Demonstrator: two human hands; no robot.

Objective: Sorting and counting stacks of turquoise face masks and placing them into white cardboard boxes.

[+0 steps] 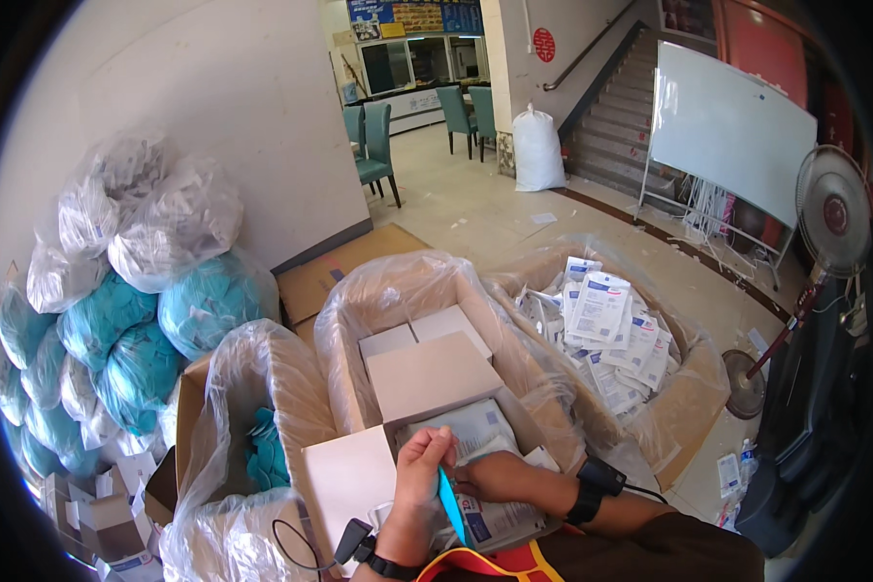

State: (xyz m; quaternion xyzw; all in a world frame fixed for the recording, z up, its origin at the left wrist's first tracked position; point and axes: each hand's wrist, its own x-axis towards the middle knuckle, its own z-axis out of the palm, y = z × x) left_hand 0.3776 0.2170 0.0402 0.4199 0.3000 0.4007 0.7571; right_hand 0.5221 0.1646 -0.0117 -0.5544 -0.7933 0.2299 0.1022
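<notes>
My left hand [425,464] is closed, with its thumb and fingers pinched together above an open cardboard box. A narrow teal strip [452,510] hangs from its grip, over white printed packets [495,519]. Close beside it, my right hand [493,477] comes in from the right with fingers curled in toward the strip. Its fingertips are partly hidden, so I cannot make out what they hold. The open box [344,475] has its flaps folded out, and flat packets fill it under both hands.
A plastic-lined carton [417,281] holds smaller boxes [432,373]. To its right, another lined carton [689,427] is heaped with white packets [601,310]. On the left, a lined carton [306,364] contains teal pieces [267,451] beside stacked filled bags [141,369]. A fan [832,213] stands at right.
</notes>
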